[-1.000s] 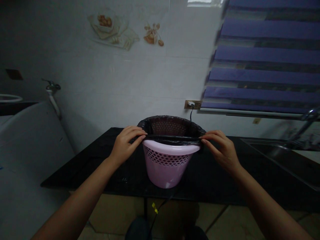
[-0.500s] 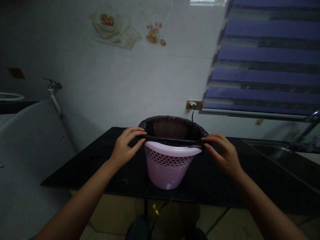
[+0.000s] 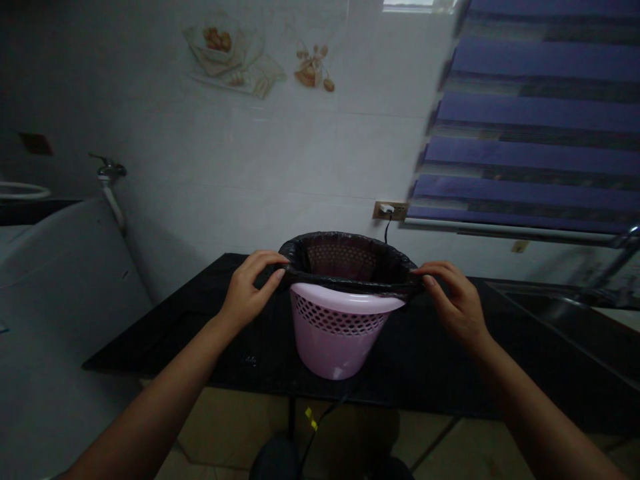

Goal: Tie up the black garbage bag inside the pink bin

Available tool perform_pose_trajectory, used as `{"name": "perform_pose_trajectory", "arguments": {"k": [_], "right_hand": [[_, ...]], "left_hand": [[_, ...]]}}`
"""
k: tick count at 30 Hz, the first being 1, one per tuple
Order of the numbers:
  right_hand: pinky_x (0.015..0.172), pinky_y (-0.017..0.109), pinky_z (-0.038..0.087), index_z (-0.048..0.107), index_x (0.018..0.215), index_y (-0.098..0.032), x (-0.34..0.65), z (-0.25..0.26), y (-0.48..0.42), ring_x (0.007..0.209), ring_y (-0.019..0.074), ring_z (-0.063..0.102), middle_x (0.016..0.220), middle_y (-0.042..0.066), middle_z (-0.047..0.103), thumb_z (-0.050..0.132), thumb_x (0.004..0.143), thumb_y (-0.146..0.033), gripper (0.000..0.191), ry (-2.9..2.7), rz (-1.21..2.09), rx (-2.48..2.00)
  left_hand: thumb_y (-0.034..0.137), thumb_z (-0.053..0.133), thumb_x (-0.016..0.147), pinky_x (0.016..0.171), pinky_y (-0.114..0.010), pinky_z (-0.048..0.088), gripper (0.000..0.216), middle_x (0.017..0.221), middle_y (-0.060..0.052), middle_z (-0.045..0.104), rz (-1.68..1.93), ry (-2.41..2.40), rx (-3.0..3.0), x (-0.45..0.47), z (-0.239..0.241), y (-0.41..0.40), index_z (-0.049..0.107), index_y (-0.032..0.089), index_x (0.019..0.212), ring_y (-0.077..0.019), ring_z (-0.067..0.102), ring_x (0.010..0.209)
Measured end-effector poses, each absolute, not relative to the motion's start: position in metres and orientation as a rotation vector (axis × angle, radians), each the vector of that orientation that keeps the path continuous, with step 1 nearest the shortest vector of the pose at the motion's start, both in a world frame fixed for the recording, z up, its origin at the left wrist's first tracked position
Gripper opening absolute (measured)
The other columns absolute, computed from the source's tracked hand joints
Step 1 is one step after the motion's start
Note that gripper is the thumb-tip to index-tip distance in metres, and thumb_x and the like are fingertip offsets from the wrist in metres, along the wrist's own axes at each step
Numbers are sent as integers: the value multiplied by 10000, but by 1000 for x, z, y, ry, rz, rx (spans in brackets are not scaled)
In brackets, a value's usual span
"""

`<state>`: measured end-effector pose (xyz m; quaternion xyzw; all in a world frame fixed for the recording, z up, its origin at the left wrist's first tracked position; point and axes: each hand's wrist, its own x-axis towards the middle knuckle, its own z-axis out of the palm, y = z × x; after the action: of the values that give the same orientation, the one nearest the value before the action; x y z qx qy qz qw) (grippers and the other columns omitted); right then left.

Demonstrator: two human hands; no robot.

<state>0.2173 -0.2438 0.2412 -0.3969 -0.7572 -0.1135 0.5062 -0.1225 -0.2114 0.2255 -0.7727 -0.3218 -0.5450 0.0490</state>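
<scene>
A pink plastic trash bin (image 3: 337,347) with a band of holes stands upright on the black countertop (image 3: 430,373). Inside it sits a black garbage bag (image 3: 350,285), folded over the far rim; along the near side its edge lies just above the bin's bare pink rim. My left hand (image 3: 253,287) pinches the bag's edge at the left between thumb and fingers. At the right, my right hand (image 3: 453,300) pinches the opposite end of the same edge. The bottom of the bag is hidden within the bin.
A metal sink (image 3: 565,313) with a faucet (image 3: 620,247) is on the right. Behind the bin, a plug sits in a wall outlet (image 3: 390,211). To the left stand a pale appliance (image 3: 55,320) and a wall tap (image 3: 107,167). A striped blind (image 3: 525,127) hangs at upper right.
Both hands have moved slightly outward, drawing the near edge of the bag wider apart. The bin stays in place.
</scene>
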Motion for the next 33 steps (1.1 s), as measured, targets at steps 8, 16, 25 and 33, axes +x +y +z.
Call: {"name": "perform_pose_trajectory", "arguments": {"k": [8,16,25,33], "right_hand": [[771,335,444,614,849,-205,225,246,-233,830,184,565,847,54,598,483,866,-307,167,-1793,-217,-1007],[767,358,450,614,820,-207,229,248,-224,816,192,571,827,58,608,485,858,-376,216,-1779,-196,-1043],[754,358,454,620,805,-199,233,249,-211,804,192,574,812,56,613,484,848,-407,252,-1777,-160,-1060],[740,345,465,623,804,-183,233,252,-198,799,178,580,829,63,617,507,833,-398,246,-1761,-79,-1088]], "left_hand": [[280,469,851,868,-333,446,176,935,-45,622,-1695,-1087,-2346,-127,226,-200,602,186,917,-155,563,927],[304,461,852,828,-325,464,190,920,-37,626,-1722,-1124,-2366,-127,229,-187,607,194,905,-153,571,904],[297,466,845,802,-310,478,189,903,-43,626,-1744,-1153,-2403,-123,234,-173,614,188,889,-152,578,889],[298,484,831,797,-319,489,181,888,-49,636,-1805,-1186,-2440,-118,239,-159,620,182,858,-151,588,875]]}}
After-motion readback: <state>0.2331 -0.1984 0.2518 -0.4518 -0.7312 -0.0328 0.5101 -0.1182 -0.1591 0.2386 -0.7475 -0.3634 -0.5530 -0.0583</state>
